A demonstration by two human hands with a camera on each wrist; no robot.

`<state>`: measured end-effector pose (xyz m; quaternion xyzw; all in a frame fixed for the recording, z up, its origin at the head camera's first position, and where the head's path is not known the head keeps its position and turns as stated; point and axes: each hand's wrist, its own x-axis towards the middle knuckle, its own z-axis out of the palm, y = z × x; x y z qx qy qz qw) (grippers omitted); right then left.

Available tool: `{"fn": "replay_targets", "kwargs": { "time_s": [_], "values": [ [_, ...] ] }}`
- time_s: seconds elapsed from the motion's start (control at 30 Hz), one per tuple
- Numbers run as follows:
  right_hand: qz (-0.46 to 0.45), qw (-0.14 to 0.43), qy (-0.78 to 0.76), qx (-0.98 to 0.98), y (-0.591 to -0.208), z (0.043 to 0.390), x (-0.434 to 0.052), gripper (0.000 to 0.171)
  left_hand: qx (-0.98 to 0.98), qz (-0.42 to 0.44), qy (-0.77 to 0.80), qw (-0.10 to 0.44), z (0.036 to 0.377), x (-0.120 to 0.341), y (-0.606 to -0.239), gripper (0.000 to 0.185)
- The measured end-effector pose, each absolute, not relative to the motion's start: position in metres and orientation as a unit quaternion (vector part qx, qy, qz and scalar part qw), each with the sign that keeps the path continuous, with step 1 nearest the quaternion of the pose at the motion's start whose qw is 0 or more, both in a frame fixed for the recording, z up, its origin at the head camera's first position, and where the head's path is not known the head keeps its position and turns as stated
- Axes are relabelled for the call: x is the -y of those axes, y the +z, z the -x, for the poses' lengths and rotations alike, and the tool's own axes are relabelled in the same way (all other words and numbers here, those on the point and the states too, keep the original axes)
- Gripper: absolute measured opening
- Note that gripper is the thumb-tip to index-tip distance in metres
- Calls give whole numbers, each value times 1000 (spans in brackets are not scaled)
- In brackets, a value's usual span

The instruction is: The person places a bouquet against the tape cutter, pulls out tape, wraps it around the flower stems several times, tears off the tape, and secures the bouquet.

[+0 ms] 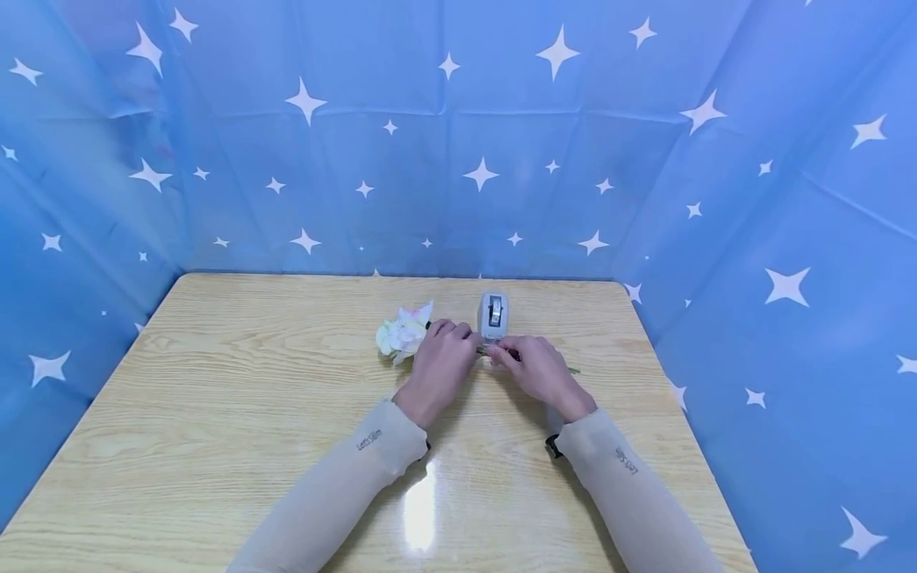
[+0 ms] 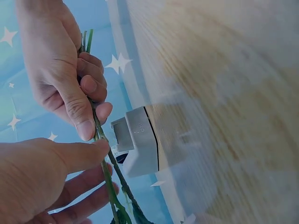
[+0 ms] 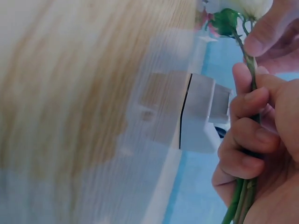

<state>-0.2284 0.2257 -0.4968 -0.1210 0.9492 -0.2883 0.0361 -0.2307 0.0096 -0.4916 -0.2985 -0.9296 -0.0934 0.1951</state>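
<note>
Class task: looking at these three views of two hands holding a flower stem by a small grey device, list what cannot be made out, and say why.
- Stem, head view: mostly hidden under both hands.
- Flower, right wrist view: cut off by the top edge.
- Grey device: too small in the head view to tell what it is.
- Table, wrist views: blurred.
- Left hand, left wrist view: cut off by the frame edge.

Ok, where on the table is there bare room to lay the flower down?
Bare wood lies left of the flower head toward the table edge, along the near edge by the sleeves, and right of the right hand. It is crowded mid-table, where both hands hold the stem before the grey dispenser.
</note>
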Motion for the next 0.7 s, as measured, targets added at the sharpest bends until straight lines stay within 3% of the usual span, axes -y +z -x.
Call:
{"fn": "replay_targets", "kwargs": {
  "time_s": [0.13, 0.37, 0.57, 0.7],
  "values": [
    [120, 30, -293, -948, -499, 228, -227, 36, 915, 299, -117, 246, 225, -5, -495, 19],
    [104, 25, -312, -944, -498, 225, -225, 34, 880, 316, -177, 307, 205, -3, -497, 9],
    [87, 20, -320, -943, -499, 224, -224, 32, 850, 356, -211, 326, 190, -6, -501, 7],
    [76, 23, -334, -939, -500, 222, -224, 33, 849, 366, -248, 290, 184, -9, -506, 7]
  ]
}}
